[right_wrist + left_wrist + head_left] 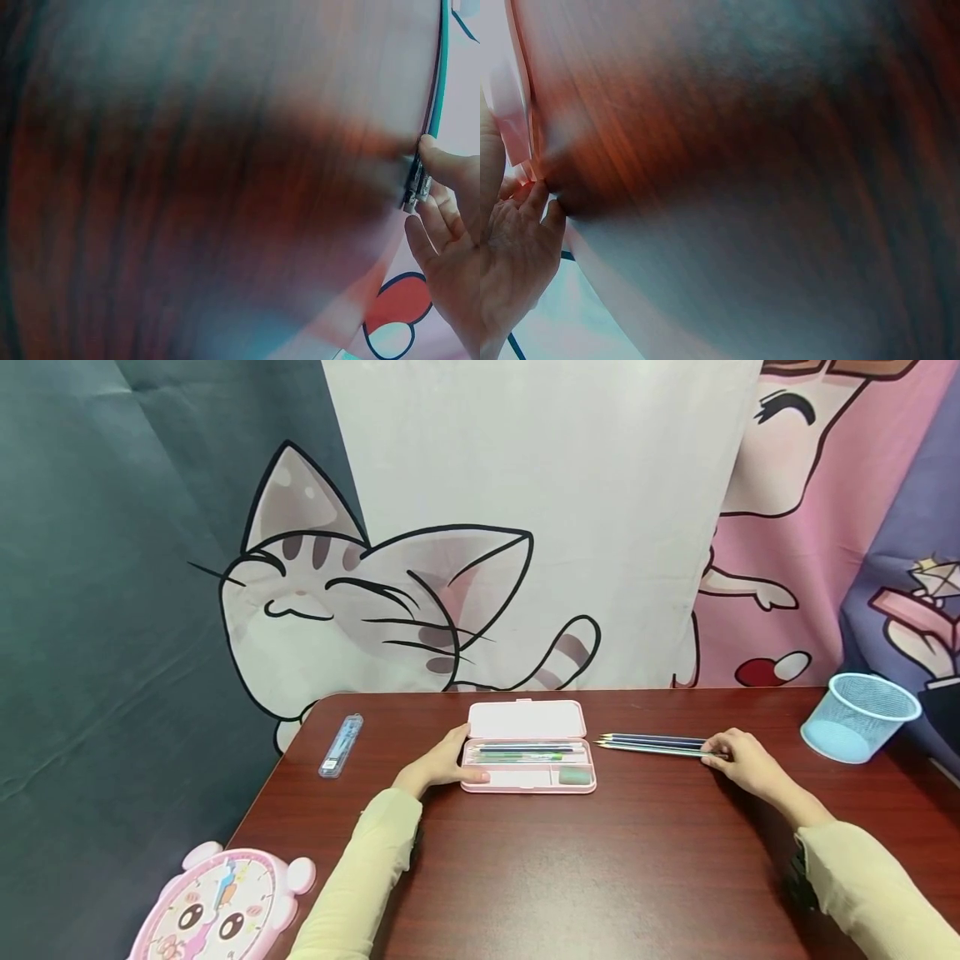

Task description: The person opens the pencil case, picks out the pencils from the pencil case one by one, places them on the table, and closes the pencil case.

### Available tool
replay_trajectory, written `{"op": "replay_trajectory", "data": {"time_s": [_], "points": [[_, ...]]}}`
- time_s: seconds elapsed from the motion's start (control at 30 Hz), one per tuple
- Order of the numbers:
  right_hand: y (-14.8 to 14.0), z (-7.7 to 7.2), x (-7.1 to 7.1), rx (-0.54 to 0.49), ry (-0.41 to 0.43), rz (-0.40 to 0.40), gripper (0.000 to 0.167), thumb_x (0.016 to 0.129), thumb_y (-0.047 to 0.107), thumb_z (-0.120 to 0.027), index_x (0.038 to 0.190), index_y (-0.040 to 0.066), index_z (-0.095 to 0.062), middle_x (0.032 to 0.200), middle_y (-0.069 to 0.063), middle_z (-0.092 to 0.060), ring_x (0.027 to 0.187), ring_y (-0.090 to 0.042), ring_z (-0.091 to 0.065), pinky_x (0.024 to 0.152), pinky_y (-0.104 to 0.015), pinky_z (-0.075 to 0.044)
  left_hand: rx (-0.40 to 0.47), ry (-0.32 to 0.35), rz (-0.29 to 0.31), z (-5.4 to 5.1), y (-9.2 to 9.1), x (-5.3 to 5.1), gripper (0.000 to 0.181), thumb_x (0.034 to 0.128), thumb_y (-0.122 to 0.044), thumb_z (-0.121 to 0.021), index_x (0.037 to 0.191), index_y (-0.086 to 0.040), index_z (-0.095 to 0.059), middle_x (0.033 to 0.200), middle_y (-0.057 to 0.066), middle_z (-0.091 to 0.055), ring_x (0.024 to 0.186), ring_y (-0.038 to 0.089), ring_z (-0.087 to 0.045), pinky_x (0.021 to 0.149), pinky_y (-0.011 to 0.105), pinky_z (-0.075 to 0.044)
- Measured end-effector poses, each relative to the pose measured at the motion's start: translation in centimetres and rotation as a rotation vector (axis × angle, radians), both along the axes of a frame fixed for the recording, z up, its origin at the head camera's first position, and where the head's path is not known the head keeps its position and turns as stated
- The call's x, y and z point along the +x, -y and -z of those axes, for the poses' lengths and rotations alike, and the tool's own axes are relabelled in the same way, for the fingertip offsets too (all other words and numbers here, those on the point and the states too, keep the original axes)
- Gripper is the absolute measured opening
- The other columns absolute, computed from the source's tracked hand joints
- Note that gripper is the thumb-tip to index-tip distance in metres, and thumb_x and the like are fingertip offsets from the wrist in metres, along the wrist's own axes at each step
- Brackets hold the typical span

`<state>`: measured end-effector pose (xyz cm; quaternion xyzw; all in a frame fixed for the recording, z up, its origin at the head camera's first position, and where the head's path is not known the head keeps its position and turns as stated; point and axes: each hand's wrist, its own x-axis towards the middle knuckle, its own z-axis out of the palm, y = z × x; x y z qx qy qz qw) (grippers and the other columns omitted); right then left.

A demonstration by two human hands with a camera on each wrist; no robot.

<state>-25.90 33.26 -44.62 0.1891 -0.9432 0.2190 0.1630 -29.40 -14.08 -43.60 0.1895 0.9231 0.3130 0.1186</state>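
Observation:
An open pink pencil case (pixel 517 779) lies on the table with several pencils or pens and a green eraser (pixel 575 775) inside. My left hand (pixel 442 767) grips the case's left side, thumb over its front left part; in the left wrist view the hand (pixel 517 247) is at the case edge (pixel 506 105). To the right of the case, several dark and green pencils (pixel 652 744) lie side by side, tips pointing left. My right hand (pixel 746 764) pinches their right ends; the right wrist view shows the fingers and thumb of the hand (pixel 450 225) around the pencil ends (pixel 415 187).
A narrow clear blue-patterned case (pixel 341 746) lies at the table's back left. A light blue mesh cup (pixel 858 718) stands at the back right. A pink clock (pixel 221 906) is at the front left. Behind the brown table (pixel 600 877) hangs a cartoon-printed cloth (pixel 637 527).

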Motion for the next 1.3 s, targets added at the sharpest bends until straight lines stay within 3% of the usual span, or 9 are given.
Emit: {"op": "replay_trajectory", "data": {"time_s": [0.3,0.53,0.73,0.97,1.3], "points": [[0.7,-0.1,-0.3,-0.02,-0.008,0.019,0.012,0.069,-0.001,-0.073,0.077,0.002,-0.064,0.07,-0.005,-0.055,0.068,-0.012,-0.042,0.059,-0.026,-0.034,-0.006,0.008,-0.003,-0.1,0.0,0.1,0.104,0.0696,-0.034,-0.078,0.145,-0.001,-0.016,0.147,0.018,-0.024,0.136,0.028,-0.025,0.111,0.044,-0.024],[4.2,-0.8,-0.6,-0.118,0.056,0.024,0.014,0.073,0.003,-0.072,0.085,0.001,-0.065,0.078,-0.01,-0.058,0.073,-0.018,-0.048,0.063,-0.028,-0.039,-0.013,0.025,-0.02,-0.2,0.1,0.0,0.104,0.0691,-0.035,-0.079,0.145,-0.003,-0.016,0.148,0.016,-0.024,0.136,0.026,-0.025,0.112,0.042,-0.023],[8.1,-0.8,-0.9,-0.196,0.168,-0.028,0.014,0.078,0.008,-0.07,0.089,0.002,-0.065,0.082,-0.008,-0.062,0.074,-0.008,-0.054,0.067,-0.025,-0.045,-0.016,0.03,-0.03,-0.1,0.0,0.1,0.104,0.0688,-0.036,-0.079,0.145,-0.002,-0.017,0.148,0.016,-0.025,0.136,0.025,-0.026,0.112,0.042,-0.023],[12.6,-1.3,-1.2,-0.278,0.273,-0.124,0.015,0.082,0.012,-0.067,0.092,0.001,-0.066,0.083,-0.008,-0.067,0.076,-0.014,-0.06,0.07,-0.027,-0.049,-0.023,0.02,-0.025,-0.1,0.0,0.1,0.104,0.0688,-0.036,-0.079,0.145,-0.001,-0.016,0.148,0.017,-0.024,0.136,0.026,-0.025,0.112,0.042,-0.023],[16.0,-1.6,-1.5,-0.221,0.31,-0.261,0.011,0.083,0.013,-0.066,0.091,0.005,-0.069,0.089,-0.007,-0.07,0.078,-0.011,-0.059,0.069,-0.021,-0.047,-0.015,0.014,-0.013,0.0,0.0,0.0,0.104,0.069,-0.036,-0.079,0.145,-0.002,-0.016,0.148,0.017,-0.024,0.136,0.026,-0.025,0.112,0.042,-0.023]]}}
